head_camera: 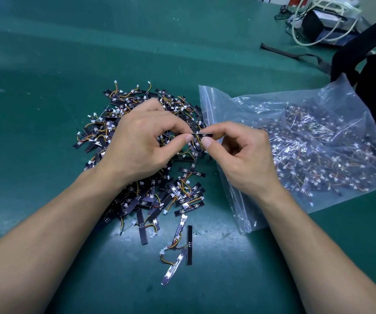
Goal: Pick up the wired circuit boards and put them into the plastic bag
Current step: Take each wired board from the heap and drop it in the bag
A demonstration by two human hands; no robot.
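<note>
Both hands meet above the heap, sharing one narrow black circuit board (201, 134) held level between them. Left hand (141, 141) pinches the board's left end with thumb and forefinger, remaining fingers curled under; right hand (239, 152) pinches the right end the same way. Probably a two-handed hold to free the board's wire from its neighbours, since orange and yellow leads trail down into the tangle below. The loose pile of wired boards (150, 159) sprawls on the green surface (46, 87) directly under and in front of the left hand, with a few strays (178, 250) lying apart nearer the person. The plastic bag (307, 141) lies flat just beside the pile, to its right, zip mouth turned toward the heap, likely so each board travels only a short way. It already holds a good many boards; a large share is still outside, so the task reads as roughly midway. Snagged wires dragging extra boards along look like the main nuisance. A dark backpack (372, 91) and cabled equipment (322, 21) sit at the far right, clear of the work.
</note>
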